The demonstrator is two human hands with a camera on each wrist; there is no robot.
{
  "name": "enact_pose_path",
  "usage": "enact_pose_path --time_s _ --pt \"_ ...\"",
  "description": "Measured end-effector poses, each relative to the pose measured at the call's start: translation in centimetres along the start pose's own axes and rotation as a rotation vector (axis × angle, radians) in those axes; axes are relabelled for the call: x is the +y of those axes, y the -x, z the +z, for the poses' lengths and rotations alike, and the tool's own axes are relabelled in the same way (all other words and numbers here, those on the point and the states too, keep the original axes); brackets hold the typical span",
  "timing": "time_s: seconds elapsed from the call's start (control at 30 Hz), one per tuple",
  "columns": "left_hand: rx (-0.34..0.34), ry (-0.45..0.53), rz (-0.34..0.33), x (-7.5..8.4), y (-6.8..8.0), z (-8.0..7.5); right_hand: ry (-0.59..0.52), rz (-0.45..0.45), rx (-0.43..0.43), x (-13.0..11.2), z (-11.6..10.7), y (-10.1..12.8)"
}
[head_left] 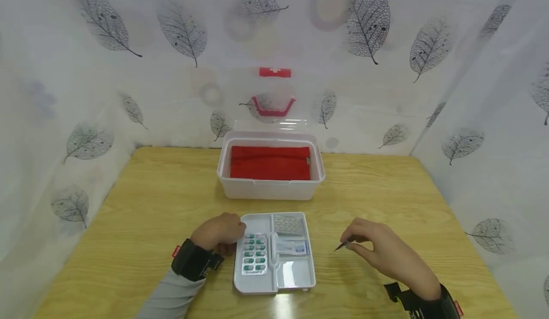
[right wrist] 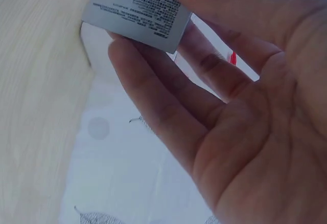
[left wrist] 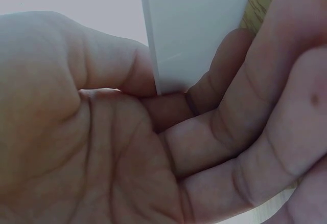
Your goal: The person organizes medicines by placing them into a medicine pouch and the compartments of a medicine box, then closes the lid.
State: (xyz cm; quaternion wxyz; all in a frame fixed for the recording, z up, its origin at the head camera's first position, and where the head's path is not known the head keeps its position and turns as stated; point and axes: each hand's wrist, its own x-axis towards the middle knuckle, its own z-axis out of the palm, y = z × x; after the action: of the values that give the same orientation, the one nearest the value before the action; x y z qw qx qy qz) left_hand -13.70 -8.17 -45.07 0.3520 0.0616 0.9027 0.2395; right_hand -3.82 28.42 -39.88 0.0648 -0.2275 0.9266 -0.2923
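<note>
A white divided tray (head_left: 296, 281) lies on the table. At its upper left edge my left hand (head_left: 220, 231) pinches the rim; in the left wrist view the white tray wall (left wrist: 196, 24) shows between thumb and forefinger. A blister pack of green-and-white capsules (head_left: 255, 254) is in the tray's long left compartment. On the right side are a pale blister pack (head_left: 287, 224) and a white-and-blue packet (head_left: 292, 247). To the right of the tray, above the table, my right hand (head_left: 383, 245) holds a small flat grey packet with printed text (right wrist: 138, 12) between thumb and fingers.
Behind the tray stands a translucent white box (head_left: 268, 190) holding a folded red cloth (head_left: 270, 162). Its clear lid is raised, with a red handle (head_left: 273, 112). The wooden table (head_left: 167, 190) meets leaf-patterned curtains (head_left: 171, 95) at the back and sides.
</note>
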Motion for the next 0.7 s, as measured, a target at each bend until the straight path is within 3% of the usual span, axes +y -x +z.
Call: enact_pose_path --time_s 0.23,0.37,0.53,0.7 --pt "-0.010 -0.012 -0.005 -0.1 -0.4 -0.2 0.096 -0.114 0.021 -1.7 0.6 -2.5" --pt "-0.020 -0.023 -0.006 -0.1 -0.5 -0.2 0.107 -0.137 0.008 -2.4 1.3 -3.7" --pt "-0.014 -0.007 0.004 -0.1 -0.5 0.0 0.046 -0.126 -0.020 -2.9 1.9 -4.4" --pt "-0.011 0.002 -0.006 -0.1 -0.5 0.2 -0.105 -0.104 -0.085 -3.4 2.2 -4.6"
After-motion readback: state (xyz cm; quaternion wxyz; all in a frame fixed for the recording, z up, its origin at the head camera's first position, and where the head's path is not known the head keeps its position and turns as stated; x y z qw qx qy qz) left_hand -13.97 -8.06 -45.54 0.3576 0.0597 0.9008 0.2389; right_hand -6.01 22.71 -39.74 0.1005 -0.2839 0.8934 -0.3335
